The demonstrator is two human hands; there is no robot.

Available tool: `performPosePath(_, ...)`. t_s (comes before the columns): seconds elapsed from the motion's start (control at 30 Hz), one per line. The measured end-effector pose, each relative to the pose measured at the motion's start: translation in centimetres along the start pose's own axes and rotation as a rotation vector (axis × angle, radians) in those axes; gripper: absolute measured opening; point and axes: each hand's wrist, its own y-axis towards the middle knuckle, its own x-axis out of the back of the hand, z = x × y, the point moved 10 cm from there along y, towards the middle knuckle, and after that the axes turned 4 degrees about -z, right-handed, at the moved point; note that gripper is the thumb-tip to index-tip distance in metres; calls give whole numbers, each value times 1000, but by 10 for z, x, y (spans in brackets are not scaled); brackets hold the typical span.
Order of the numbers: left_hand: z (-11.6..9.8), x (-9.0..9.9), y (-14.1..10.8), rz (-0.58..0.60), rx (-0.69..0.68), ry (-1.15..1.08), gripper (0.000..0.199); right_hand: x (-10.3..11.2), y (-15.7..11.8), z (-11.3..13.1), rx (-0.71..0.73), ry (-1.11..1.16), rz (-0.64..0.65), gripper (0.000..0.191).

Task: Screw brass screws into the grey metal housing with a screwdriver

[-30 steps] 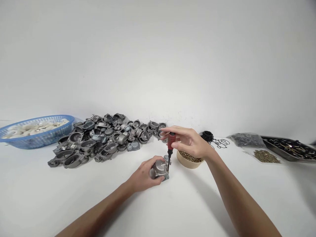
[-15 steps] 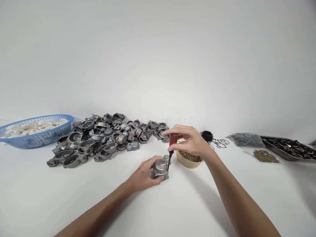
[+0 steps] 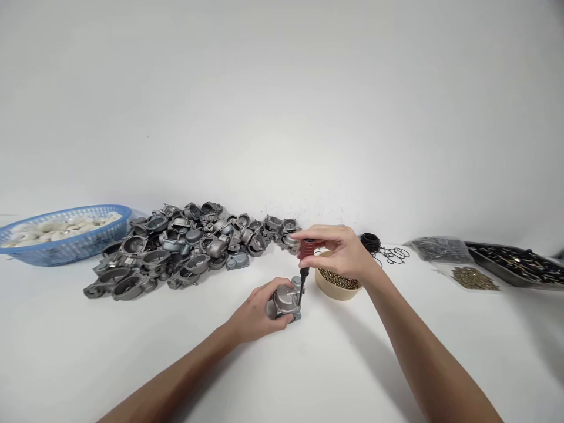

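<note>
My left hand (image 3: 259, 311) is wrapped round a round grey metal part (image 3: 286, 298), which rests on the white table. In my right hand (image 3: 337, 251) is a screwdriver (image 3: 305, 264) with a red and black handle, held upright between thumb and fingers. Its dark shaft points down, and the tip touches the right edge of the metal part. Just right of the screwdriver, a tan bowl (image 3: 337, 292) full of small brass-coloured screws stands partly behind my right hand.
Similar metal parts (image 3: 189, 249) lie heaped at the back left, beside a blue basket (image 3: 66, 252) of whitish pieces. Black rings (image 3: 392, 255), a clear bag (image 3: 440, 249), a flat pile of small brass pieces (image 3: 474, 278) and a dark tray (image 3: 493, 267) are on the right.
The fingers of my right hand have shifted slightly round the screwdriver handle. My left hand and the metal part have stayed in place.
</note>
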Motion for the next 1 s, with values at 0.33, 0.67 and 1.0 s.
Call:
performPosePath(0.33,-3,3,0,-22,-25,44,48,3,-1,-1,7,3,-14,36)
performPosePath(0.67,-4,3,0,-45,-84,45,53,4,0,4,29,-52,12,37)
performPosePath(1.0,-2,4,0,-40,-72,34,52,5,-1,-5,-64,-37,6,31)
